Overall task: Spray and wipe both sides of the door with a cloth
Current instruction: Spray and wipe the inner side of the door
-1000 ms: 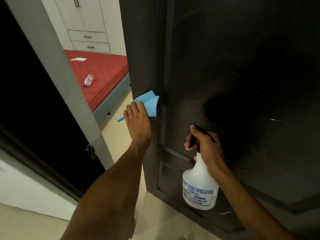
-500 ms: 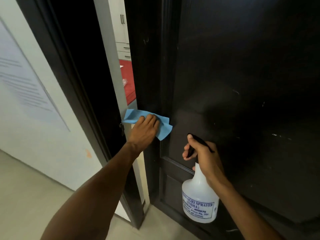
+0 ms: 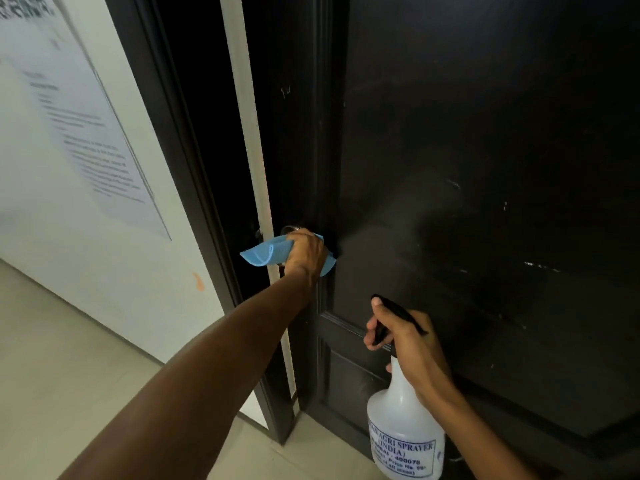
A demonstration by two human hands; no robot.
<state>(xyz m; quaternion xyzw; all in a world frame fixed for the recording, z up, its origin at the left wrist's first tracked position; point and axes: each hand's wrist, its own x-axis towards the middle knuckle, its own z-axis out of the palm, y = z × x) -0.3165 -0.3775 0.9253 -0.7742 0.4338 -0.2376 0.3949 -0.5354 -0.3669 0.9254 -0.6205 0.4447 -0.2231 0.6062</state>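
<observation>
A dark panelled door [image 3: 485, 168] fills the right of the view, almost closed against its dark frame [image 3: 180, 161]. My left hand [image 3: 306, 252] grips a blue cloth [image 3: 266, 253] at the door's left edge, over a metal handle that barely shows. My right hand [image 3: 405, 344] holds a white spray bottle [image 3: 405, 441] by its black trigger head, low in front of the door's lower panel. A faint misted patch shows on the door to the right of the cloth.
A white wall [image 3: 86, 237] with a printed sheet [image 3: 93, 150] stands at the left. Pale floor tiles [image 3: 62, 375] run below it. A narrow pale strip [image 3: 249, 140] shows between the door and its frame.
The door has swung nearly closed, hiding the room with the red mattress. My left hand with the cloth moved to the door's edge by the handle. The bottle stayed low.
</observation>
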